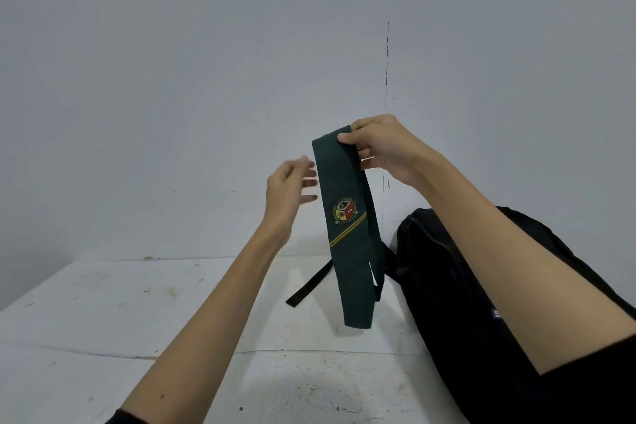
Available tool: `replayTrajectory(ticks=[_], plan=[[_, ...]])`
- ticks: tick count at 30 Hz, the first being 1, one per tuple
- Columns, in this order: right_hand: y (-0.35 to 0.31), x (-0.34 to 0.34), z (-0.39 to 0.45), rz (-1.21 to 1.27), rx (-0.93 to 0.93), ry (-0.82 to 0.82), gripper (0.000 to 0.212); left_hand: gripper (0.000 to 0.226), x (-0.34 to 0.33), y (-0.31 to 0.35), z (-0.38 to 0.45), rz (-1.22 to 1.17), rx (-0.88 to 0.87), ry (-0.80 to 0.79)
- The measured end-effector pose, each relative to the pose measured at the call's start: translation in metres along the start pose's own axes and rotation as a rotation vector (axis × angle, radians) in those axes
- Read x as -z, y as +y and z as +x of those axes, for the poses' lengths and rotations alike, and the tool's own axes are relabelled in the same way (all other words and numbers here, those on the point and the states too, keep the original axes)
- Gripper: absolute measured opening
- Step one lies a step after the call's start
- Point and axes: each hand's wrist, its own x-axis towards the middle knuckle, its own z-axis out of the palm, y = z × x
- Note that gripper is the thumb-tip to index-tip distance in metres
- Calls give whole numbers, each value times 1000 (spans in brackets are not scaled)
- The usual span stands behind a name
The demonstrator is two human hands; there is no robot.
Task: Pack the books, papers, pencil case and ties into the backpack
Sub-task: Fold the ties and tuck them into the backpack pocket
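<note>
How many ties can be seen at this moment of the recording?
1. A dark green tie with a crest hangs folded from the right hand, above the table and left of the black backpack. Others may be hidden inside the backpack.

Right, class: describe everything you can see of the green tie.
The green tie looks like matte woven fabric, dark green, with a multicoloured crest above two diagonal yellow stripes. It is folded over at the top, where the right hand pinches it, and its layers hang down above the white table, beside the black backpack. The blurred left hand is alongside, apparently not touching it.
</note>
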Motion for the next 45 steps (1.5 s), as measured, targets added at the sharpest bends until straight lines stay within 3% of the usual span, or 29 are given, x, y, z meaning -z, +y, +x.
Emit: replayTrajectory(ticks=[1, 2, 5, 13, 23, 28, 38, 45], plan=[[0, 2, 0, 21, -1, -21, 23, 22, 2, -1, 2, 91, -70, -14], [0, 3, -1, 44, -4, -42, 25, 35, 3, -3, 3, 163, -128, -72], [1, 5, -3, 82, -18, -108, 21, 55, -2, 2, 2, 169, -201, -215], [7, 13, -10, 125, -123, -162, 30, 19, -7, 9, 13, 113, -269, -109], [14, 11, -5, 189, -211, 32, 10, 26, -11, 13, 12, 356, -504, 33], [16, 2, -2, 220, -206, 86, 4, 28, -16, 14, 8, 425, -533, 43], [22, 2, -4, 87, -96, 182, 15, 34, -13, 17, 5, 581, -555, -47], [22, 1, -6, 157, -98, 39, 12, 39, -11, 22, 6, 557, -540, -3]])
